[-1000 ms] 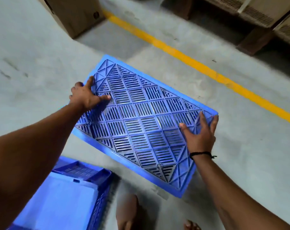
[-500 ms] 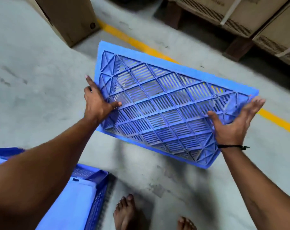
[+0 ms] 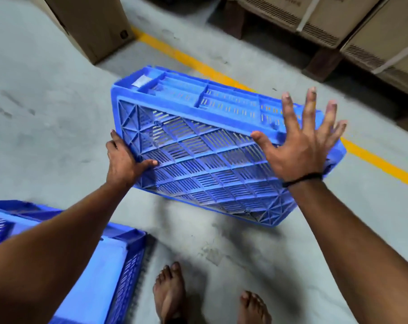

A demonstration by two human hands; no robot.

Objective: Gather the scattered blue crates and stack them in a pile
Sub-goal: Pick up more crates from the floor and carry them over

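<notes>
1. Progress: one blue crate (image 3: pixel 212 160) is held off the floor at frame centre, tilted, slatted base toward the camera; not yet stacked. A second crate (image 3: pixel 100 265) is seen lower left, prob. the pile.
2. Left hand (image 3: pixel 123 164): clamped on crate's left edge, thumb on base.
3. Right hand (image 3: pixel 303 146): fingers splayed flat over the upper-right rim, not curled.

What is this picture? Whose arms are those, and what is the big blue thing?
There is no robot here. A person wears a camera on the head, so you look down along their own arms. The left hand grips one end of a blue crate, which is tipped so you see its slotted bottom. The right hand is spread open against the other end. Another crate sits on the grey floor by the bare feet. Cardboard boxes stand behind a yellow line.
</notes>
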